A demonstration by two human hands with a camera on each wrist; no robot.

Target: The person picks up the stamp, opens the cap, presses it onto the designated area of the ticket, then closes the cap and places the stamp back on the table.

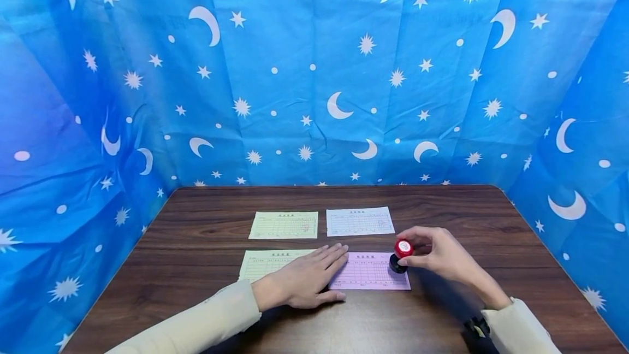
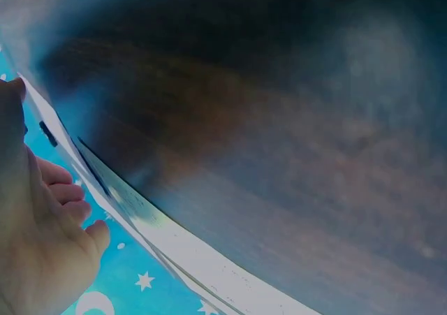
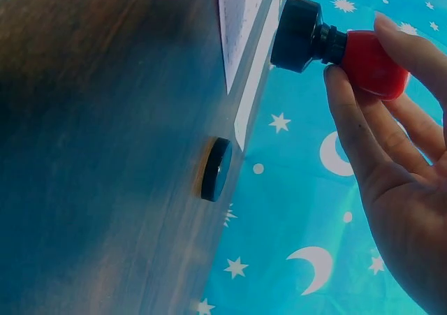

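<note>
Though it's black below, red tops the stamp [image 3: 351, 55].

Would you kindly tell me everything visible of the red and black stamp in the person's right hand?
The red and black stamp has a glossy, rounded red knob, a narrow black neck and a wide, round black base; it looks like plastic. A white disc with small, unreadable marks tops the knob. The bare right hand holds it by the knob, roughly upright, base down, over the right end of a pink printed paper form; whether it touches the paper is unclear.
</note>
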